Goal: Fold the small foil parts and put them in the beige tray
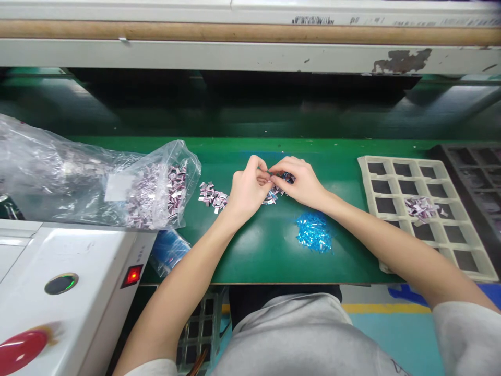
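My left hand [250, 184] and my right hand [298, 180] meet over the green table, fingertips pinched close together. Whatever small piece they hold is too tiny and too covered to name. Beneath and behind my fingers lies a pile of small shiny pieces [271, 197], partly hidden. To the left of my left hand is a loose group of small pinkish, metallic rectangular pieces [213, 197]. Nearer to me, below my right hand, a heap of bright blue film bits [314, 232] rests on the table.
A clear plastic bag [156, 196] full of pinkish pieces lies at left, beside a white machine [90, 261] with a lit red switch [132, 275]. At right stands a cream compartment tray [409, 189] holding some pieces [422, 208]. A metal beam [235, 55] spans the back.
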Action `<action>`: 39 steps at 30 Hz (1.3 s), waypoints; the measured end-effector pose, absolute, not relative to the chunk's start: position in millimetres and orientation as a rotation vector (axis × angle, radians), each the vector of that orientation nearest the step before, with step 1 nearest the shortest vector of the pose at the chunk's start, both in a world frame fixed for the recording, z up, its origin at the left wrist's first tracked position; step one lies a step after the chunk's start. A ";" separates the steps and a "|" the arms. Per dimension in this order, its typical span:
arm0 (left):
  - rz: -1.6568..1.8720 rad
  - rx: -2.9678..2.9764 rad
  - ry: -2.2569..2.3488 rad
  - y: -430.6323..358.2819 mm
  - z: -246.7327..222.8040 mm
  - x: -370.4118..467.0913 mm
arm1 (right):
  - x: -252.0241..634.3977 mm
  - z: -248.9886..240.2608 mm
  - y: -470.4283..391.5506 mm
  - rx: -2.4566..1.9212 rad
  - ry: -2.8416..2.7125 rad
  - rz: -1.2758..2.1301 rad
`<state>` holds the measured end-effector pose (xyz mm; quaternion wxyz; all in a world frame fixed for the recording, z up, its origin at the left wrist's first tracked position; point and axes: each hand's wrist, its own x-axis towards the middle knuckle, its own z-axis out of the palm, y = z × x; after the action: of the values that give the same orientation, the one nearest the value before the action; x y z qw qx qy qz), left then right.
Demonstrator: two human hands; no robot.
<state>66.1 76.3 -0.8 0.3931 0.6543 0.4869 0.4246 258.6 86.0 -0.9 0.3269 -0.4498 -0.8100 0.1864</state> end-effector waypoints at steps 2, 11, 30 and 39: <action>1.074 1.671 1.232 76.3 -1.9 65.8 | 258.6 -0.9 86.4 -1.163 -2.104 0.513; 1.068 1.689 1.253 78.3 -4.0 64.0 | 259.2 -1.3 91.2 -1.137 -1.827 0.748; 0.958 2.053 1.530 97.0 23.7 16.5 | 269.2 14.4 94.6 -1.147 -1.930 0.846; 0.293 1.915 1.946 115.5 34.1 -53.2 | 282.6 23.2 103.3 -1.404 -2.007 1.081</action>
<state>-53.2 115.5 34.1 0.1963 0.6839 0.6949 0.1047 282.6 103.3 23.2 0.2304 -0.5103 -0.7295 0.3929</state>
